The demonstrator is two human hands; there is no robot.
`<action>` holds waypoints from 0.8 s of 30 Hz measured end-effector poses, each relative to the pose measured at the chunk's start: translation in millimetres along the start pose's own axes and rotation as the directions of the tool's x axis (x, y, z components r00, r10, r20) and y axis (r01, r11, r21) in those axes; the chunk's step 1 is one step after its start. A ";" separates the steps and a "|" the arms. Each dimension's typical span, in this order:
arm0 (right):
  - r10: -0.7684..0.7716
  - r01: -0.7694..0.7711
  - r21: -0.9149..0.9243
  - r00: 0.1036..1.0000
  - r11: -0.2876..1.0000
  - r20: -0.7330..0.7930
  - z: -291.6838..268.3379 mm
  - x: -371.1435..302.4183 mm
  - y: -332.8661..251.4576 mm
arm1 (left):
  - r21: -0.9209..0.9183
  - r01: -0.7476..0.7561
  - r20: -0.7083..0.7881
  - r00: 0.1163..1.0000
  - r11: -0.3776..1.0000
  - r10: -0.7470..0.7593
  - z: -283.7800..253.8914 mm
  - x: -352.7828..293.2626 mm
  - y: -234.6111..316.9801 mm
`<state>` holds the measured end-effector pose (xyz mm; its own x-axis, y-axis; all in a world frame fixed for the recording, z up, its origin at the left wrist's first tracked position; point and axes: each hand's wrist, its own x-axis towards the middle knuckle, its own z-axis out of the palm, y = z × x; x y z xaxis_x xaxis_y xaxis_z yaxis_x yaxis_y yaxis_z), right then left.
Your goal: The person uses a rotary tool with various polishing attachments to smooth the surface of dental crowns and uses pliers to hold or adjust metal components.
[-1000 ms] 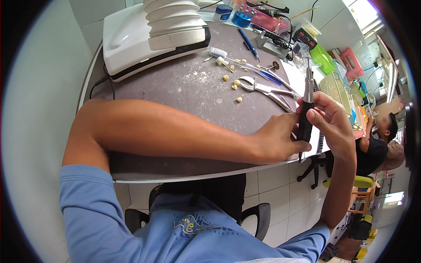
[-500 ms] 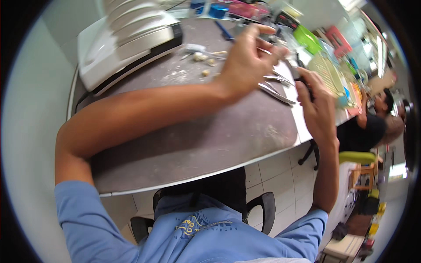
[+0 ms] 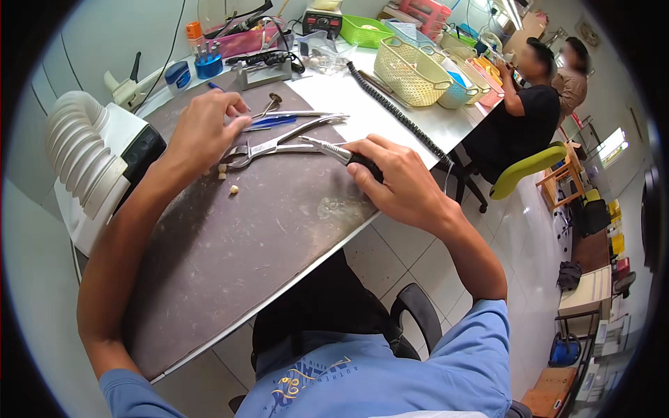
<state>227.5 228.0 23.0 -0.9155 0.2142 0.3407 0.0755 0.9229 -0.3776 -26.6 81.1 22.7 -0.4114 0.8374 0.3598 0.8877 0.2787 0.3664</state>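
Note:
My right hand (image 3: 401, 177) is closed around a rotary handpiece (image 3: 333, 149) with a silver nose and dark grip, its tip pointing left over the desk. My left hand (image 3: 208, 129) hovers above the tools at left. Its fingers are partly curled, thumb and index tips a little apart, with nothing visible between them. Just beyond those fingertips is a small brown wheel on a thin shank (image 3: 274, 99). Silver pliers (image 3: 279, 144) lie between the hands, with a blue-handled tool (image 3: 275, 121) behind them. Small cream tooth-like pieces (image 3: 233, 189) rest below my left hand.
A white unit with a ribbed hose (image 3: 87, 157) stands at left. A coiled black cord (image 3: 401, 115) crosses the white surface. Behind are baskets (image 3: 411, 73), a pink tray (image 3: 244, 43) and a blue bur holder (image 3: 208, 64). Two people (image 3: 526, 97) are at the far right.
The view has swung to the right. My left hand has moved left, away from my right hand, and now hovers over the tools. The handpiece in my right hand now shows plainly.

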 end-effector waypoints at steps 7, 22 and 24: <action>0.018 -0.018 0.018 0.999 1.000 0.035 -1.3 -5.6 -4.5 | 0.067 -0.486 0.178 0.865 0.871 0.469 -11.4 -3.9 5.9; 0.028 -0.025 0.091 0.999 0.996 -0.030 0.7 -11.2 -7.1 | 0.091 -0.530 0.320 0.817 0.843 0.479 -20.3 -0.2 7.4; 0.035 -0.031 0.101 0.998 0.994 -0.045 3.1 -12.2 -6.9 | 0.139 -0.572 0.177 0.817 0.808 0.548 -17.8 -1.5 6.1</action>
<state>236.8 218.0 18.8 -0.8935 0.2609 0.3655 0.0631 0.8788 -0.4731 -24.2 73.2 39.6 0.1870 0.9206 0.3428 0.9816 -0.1887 -0.0287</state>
